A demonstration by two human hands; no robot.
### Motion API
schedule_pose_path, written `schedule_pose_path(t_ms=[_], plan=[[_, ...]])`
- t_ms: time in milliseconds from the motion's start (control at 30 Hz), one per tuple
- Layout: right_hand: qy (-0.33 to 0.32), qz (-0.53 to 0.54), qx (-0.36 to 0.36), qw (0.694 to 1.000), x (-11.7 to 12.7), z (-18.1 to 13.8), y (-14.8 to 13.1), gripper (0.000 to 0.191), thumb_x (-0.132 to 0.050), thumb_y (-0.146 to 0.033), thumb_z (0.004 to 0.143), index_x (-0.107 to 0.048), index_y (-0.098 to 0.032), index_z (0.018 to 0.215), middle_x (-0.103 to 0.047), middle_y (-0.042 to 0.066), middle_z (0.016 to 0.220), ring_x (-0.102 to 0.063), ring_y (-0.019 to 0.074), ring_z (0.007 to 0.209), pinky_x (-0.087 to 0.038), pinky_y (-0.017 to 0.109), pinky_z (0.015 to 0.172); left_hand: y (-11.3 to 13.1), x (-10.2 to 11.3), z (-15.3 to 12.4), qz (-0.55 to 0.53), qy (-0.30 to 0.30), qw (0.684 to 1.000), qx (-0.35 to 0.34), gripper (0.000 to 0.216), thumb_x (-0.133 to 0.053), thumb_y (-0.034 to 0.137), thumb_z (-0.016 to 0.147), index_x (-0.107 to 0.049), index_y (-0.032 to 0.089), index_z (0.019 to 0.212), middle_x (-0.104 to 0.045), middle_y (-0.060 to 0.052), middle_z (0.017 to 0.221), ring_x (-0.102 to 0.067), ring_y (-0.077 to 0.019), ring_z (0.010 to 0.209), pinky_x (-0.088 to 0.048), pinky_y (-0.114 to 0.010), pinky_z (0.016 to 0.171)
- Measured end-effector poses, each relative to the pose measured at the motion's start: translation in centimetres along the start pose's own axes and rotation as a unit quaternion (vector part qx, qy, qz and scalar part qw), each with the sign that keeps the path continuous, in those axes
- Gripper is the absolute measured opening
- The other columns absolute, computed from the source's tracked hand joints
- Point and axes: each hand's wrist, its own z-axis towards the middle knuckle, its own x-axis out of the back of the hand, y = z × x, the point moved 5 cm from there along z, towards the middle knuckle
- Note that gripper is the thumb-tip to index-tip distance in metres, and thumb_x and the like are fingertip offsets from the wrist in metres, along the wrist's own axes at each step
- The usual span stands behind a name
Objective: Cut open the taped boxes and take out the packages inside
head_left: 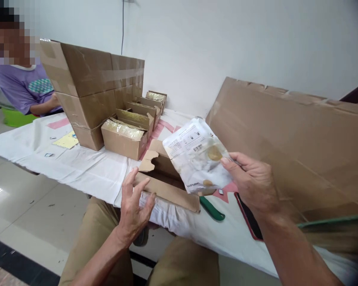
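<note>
A white printed pouch with a barcode and yellowish round patches is gripped at its right edge by my right hand. It hangs tilted over an open cardboard box, hiding part of the box's far right side. The box's flaps are raised and its inside looks dark. At the box's near left edge is my left hand, fingers spread and bent, with nothing held in them. Whether its fingertips touch the near flap I cannot tell.
Several small boxes stand in a row beyond, some with shiny packets on top. Larger taped cartons are stacked at left, near a person in purple. A green-handled tool, a red-edged phone and a big cardboard sheet lie right.
</note>
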Motion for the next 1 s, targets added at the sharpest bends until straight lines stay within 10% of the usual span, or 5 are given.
schedule_pose_path(t_ms=[233, 533, 667, 767, 1000], plan=[[-0.021, 0.23, -0.093, 0.969, -2.5, -2.6, 0.4, 0.019, -0.076, -0.04, 0.083, -0.076, -0.023, 0.092, -0.072, -0.001, 0.073, -0.066, 0.0171, 0.064, -0.054, 0.027, 0.058, 6.2, 1.1, 0.9, 0.04, -0.018, 0.995, -0.087, 0.077, -0.077, 0.04, 0.085, -0.039, 0.03, 0.151, -0.023, -0.016, 0.169, -0.019, -0.0441, 0.157, -0.015, -0.073, 0.123], [-0.117, 0.234, 0.03, 0.965, -5.3, -7.8, -8.3, 0.028, -0.062, -0.044, 0.096, -0.078, -0.027, 0.113, -0.079, 0.005, 0.102, -0.074, 0.0253, 0.091, -0.062, 0.036, 0.074, 6.3, 2.9, 2.6, -0.127, 0.134, 0.983, 0.016, 0.06, -0.071, 0.022, 0.089, -0.049, 0.026, 0.145, -0.053, -0.015, 0.152, -0.052, -0.0329, 0.141, -0.046, -0.054, 0.115], [-0.025, 0.136, 0.185, 0.973, -3.5, -8.6, -10.0, 0.025, -0.059, -0.042, 0.098, -0.078, -0.033, 0.113, -0.07, 0.005, 0.132, -0.062, 0.0323, 0.127, -0.051, 0.051, 0.109, 3.2, 4.1, 3.0, -0.395, 0.092, 0.869, 0.283, 0.043, -0.066, 0.039, 0.091, -0.064, 0.023, 0.13, -0.074, -0.009, 0.122, -0.071, -0.03, 0.114, -0.058, -0.049, 0.101], [0.03, 0.148, 0.14, 0.979, -3.0, -7.2, -7.3, 0.034, -0.067, -0.043, 0.093, -0.07, -0.035, 0.127, -0.061, 0.005, 0.144, -0.053, 0.032, 0.138, -0.045, 0.052, 0.114, 2.5, 4.2, 3.1, -0.556, 0.03, 0.743, 0.371, 0.048, -0.068, 0.043, 0.085, -0.066, 0.021, 0.127, -0.078, -0.009, 0.108, -0.074, -0.0331, 0.104, -0.063, -0.054, 0.09], [-0.19, 0.292, -0.021, 0.937, -6.6, -6.8, -2.8, 0.052, -0.08, -0.052, 0.081, -0.068, -0.025, 0.123, -0.075, 0.009, 0.12, -0.071, 0.03, 0.111, -0.06, 0.044, 0.093, 3.0, 3.3, 2.8, -0.62, -0.057, 0.677, 0.393, 0.05, -0.071, 0.044, 0.082, -0.067, 0.016, 0.123, -0.079, -0.01, 0.092, -0.077, -0.0316, 0.082, -0.067, -0.047, 0.069]])
